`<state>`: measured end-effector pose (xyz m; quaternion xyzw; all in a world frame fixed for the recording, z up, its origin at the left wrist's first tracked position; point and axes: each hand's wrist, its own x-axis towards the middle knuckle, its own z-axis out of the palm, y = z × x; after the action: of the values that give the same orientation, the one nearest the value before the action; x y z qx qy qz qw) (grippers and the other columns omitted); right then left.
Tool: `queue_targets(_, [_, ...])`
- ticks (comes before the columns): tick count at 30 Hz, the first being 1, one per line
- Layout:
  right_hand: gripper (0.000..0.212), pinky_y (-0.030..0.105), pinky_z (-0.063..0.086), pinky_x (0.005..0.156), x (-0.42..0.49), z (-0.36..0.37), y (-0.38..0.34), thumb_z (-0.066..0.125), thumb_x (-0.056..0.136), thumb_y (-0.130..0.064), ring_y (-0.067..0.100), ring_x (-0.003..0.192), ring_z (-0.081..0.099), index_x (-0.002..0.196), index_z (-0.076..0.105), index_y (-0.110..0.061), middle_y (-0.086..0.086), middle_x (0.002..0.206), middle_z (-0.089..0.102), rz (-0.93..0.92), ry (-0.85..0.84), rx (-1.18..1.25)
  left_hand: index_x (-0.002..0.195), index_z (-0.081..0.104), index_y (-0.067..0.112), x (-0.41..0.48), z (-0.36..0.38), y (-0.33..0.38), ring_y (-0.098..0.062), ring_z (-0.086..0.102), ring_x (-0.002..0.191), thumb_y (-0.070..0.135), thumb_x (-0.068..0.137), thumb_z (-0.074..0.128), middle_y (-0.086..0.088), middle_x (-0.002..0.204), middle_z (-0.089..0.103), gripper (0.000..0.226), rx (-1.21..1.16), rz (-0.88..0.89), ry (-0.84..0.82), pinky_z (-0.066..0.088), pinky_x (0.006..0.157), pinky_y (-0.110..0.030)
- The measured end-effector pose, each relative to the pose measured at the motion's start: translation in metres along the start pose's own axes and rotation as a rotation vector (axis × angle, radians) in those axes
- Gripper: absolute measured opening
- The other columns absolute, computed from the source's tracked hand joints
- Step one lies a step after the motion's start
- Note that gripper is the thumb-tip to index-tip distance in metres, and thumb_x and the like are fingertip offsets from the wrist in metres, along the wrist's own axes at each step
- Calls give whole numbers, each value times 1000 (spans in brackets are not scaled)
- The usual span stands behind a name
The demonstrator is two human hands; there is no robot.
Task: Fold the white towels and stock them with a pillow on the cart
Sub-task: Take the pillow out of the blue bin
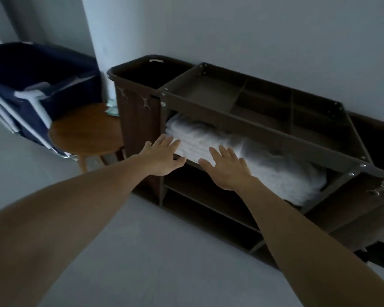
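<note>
While the left hand (162, 157) and right hand (227, 168) are stretching out flat, fingers spread and gripping nothing, at the front edge of the folded white towels (200, 140) lying on the housekeeping cart (264, 132)'s upper shelf, even pressure from both palms is looking best for squaring the stack. The towels are showing plush, soft layers, and the cart is showing rigid dark-brown panels.

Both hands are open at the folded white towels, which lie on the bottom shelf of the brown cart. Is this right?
Only the shelf is wrong. In the head view the folded white towels lie on the upper shelf of the brown cart, directly under its top tray. The left hand and right hand are indeed open at them.
</note>
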<state>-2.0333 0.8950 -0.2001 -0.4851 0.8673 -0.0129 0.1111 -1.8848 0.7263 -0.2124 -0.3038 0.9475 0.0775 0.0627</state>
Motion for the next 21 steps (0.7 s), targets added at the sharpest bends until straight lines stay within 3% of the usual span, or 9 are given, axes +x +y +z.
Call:
queue_targets(14, [80, 59, 7, 120, 60, -1, -337, 14, 92, -76, 22, 154, -4, 158, 16, -31, 0, 168, 7, -286, -14, -78, 159, 4, 27, -145, -58, -324, -27, -12, 153, 67, 96, 26, 0, 167, -4, 78, -102, -358, 80, 5, 119, -58])
queue_targets(21, [80, 59, 5, 120, 125, -3, -435, 12, 93, -75, 22, 154, -7, 159, 12, -30, 1, 168, 3, -381, -26, -119, 159, 7, 26, -140, -66, -429, -28, -4, 153, 67, 95, 26, -1, 167, 4, 78, -46, -430, 112, 12, 118, -60])
